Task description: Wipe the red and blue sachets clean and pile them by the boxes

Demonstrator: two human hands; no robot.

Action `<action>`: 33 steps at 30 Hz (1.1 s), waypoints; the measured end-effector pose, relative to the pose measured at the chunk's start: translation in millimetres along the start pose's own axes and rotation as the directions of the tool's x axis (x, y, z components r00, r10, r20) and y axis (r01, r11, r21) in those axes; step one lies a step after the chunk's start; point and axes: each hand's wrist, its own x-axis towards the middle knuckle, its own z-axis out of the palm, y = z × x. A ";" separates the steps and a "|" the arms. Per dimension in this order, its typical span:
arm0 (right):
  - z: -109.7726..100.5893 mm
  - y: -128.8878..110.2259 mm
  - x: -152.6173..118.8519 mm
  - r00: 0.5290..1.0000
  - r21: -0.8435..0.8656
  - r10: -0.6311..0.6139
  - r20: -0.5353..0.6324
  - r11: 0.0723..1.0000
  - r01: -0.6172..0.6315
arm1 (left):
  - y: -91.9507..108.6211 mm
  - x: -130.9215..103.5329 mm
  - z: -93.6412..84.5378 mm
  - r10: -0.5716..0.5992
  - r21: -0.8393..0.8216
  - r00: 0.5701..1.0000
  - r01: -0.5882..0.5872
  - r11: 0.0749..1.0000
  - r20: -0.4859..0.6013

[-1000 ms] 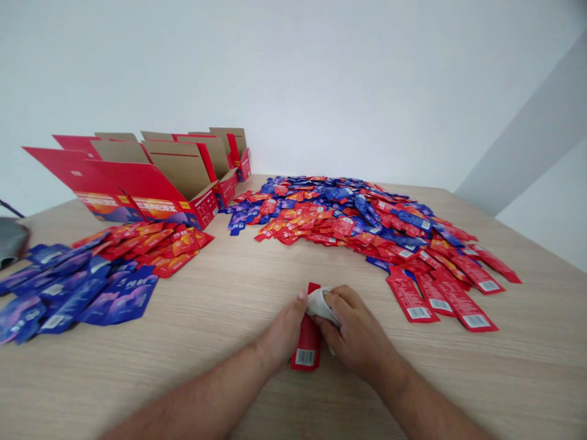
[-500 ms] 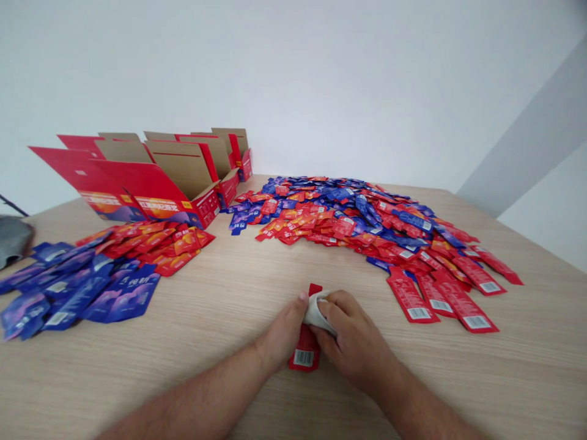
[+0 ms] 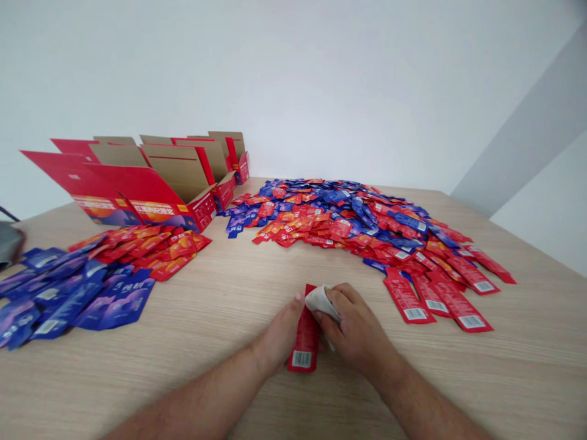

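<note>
A red sachet (image 3: 304, 342) with a barcode at its near end stands out between my two hands, low in the middle of the view. My left hand (image 3: 283, 333) grips its left edge, thumb on top near the far end. In my right hand (image 3: 351, 324) a white cloth (image 3: 323, 300) is bunched between thumb and fingers, against the sachet's upper right side. Part of the right hand's fingers are hidden behind the cloth.
A wide heap of red and blue sachets (image 3: 339, 226) spreads across the back and right of the wooden table (image 3: 229, 305). Sorted blue sachets (image 3: 68, 299) and red sachets (image 3: 151, 244) lie at left. Open red cartons (image 3: 151, 189) stand behind them.
My right hand with the cloth has shifted slightly right, off the sachet's middle, so more of its red face shows. My left hand keeps its grip. The view has turned slightly.
</note>
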 end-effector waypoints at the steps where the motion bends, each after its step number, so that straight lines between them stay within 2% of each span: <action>1: -0.1 -0.7 -0.1 1.000 0.004 -0.015 0.006 1.000 0.015 | -0.2 0.2 0.0 0.018 -0.001 1.000 -0.018 1.000 0.007; 4: 0.3 -2.8 -0.7 0.996 0.021 -0.078 0.050 0.997 0.077 | -0.1 0.5 0.8 0.108 -0.046 0.994 -0.106 0.993 0.023; 8: 1.1 -1.2 -0.2 1.000 0.002 0.006 0.012 1.000 -0.006 | 1.0 -0.1 1.8 -0.013 -0.032 1.000 0.013 0.999 -0.015; 9: 1.1 -1.0 -0.3 1.000 0.006 0.012 0.008 1.000 -0.012 | 1.3 -0.6 1.7 -0.018 -0.019 1.000 0.017 1.000 -0.017; 13: 1.3 -1.8 -1.3 0.996 0.030 -0.069 0.054 0.997 0.067 | 2.1 -1.6 2.0 0.101 -0.031 0.995 -0.100 0.995 0.029; 18: 2.0 0.6 -1.0 1.000 -0.014 0.023 0.021 1.000 -0.023 | 0.6 0.5 0.6 0.031 -0.021 0.999 -0.030 0.999 0.036; 22: 3.2 -1.1 -2.3 0.994 0.018 -0.079 0.073 0.997 0.078 | -2.4 2.1 -4.4 0.177 0.033 0.983 -0.179 0.983 0.047; 27: 1.8 2.9 -0.6 1.000 -0.008 0.004 0.010 1.000 -0.004 | -4.3 4.8 -6.0 0.112 0.098 0.994 -0.113 0.989 0.011; 30: -1.4 6.5 1.8 0.998 0.000 -0.059 0.001 0.998 0.059 | -2.8 4.3 -5.5 0.207 0.131 0.977 -0.213 0.968 0.057; 31: -2.5 8.0 2.7 0.998 0.000 -0.069 -0.011 0.998 0.069 | -1.8 3.8 -5.6 0.209 0.152 0.976 -0.217 0.964 0.069; 33: -4.5 11.0 4.6 0.998 -0.011 -0.015 -0.058 1.000 0.015 | 0.5 2.5 -6.1 0.091 0.184 0.991 -0.107 0.977 0.096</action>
